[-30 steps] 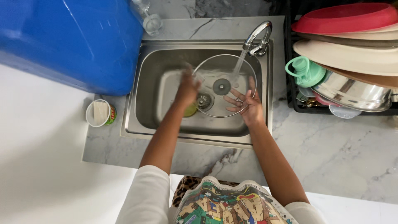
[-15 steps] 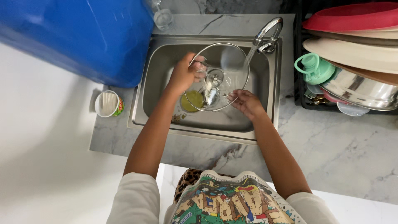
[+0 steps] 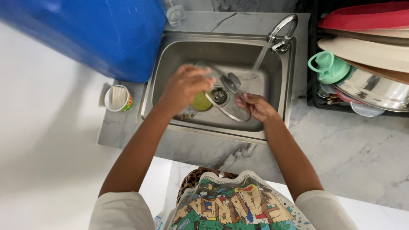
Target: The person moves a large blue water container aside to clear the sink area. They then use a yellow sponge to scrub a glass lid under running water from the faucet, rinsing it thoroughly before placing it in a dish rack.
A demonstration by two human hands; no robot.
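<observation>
Head view, looking down at a steel sink (image 3: 286, 91) set in a marbled counter (image 3: 341, 149). A person held a glass pot lid (image 3: 226, 96) over the basin, under water running from the tap (image 3: 281, 27). The right hand (image 3: 255, 106) was closed on the lid's lower rim; the left hand (image 3: 185, 87) lay curled over its upper left edge, but motion blur hid whether those fingers gripped the rim or only pressed on it. A yellow-green sponge (image 3: 201, 102) lay on the sink floor just beside the drain (image 3: 219, 96), in neither hand. Judged from the running water and the idle sponge, the lid was probably at the rinsing stage, with setting it aside left to do. The rack (image 3: 315, 91) at right already held a green jug (image 3: 330, 68), a steel bowl (image 3: 375, 89) and stacked plates (image 3: 366, 44), partly cut off by the frame. The lid's far edge was hard to make out, and any suds on it could not be seen. A small cup (image 3: 118, 98) stood left of the sink, below a blue container (image 3: 85, 34).
</observation>
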